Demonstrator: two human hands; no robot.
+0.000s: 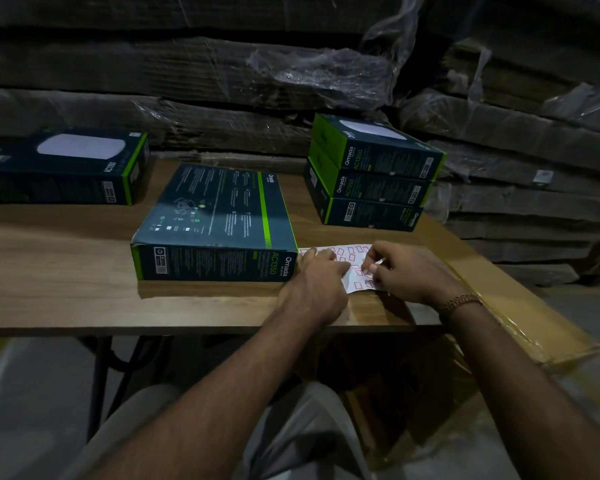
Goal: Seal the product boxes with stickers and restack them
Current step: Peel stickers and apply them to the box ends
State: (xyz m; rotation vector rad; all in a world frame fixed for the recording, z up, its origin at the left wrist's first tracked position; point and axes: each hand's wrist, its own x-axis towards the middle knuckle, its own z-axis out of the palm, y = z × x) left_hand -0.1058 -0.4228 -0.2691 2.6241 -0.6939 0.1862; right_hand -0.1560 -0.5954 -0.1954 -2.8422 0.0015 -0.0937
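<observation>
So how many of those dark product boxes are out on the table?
5. One lies flat in the middle, one sits at the far left, and three are stacked at the right: top, middle, bottom. More may be hidden out of view.
</observation>
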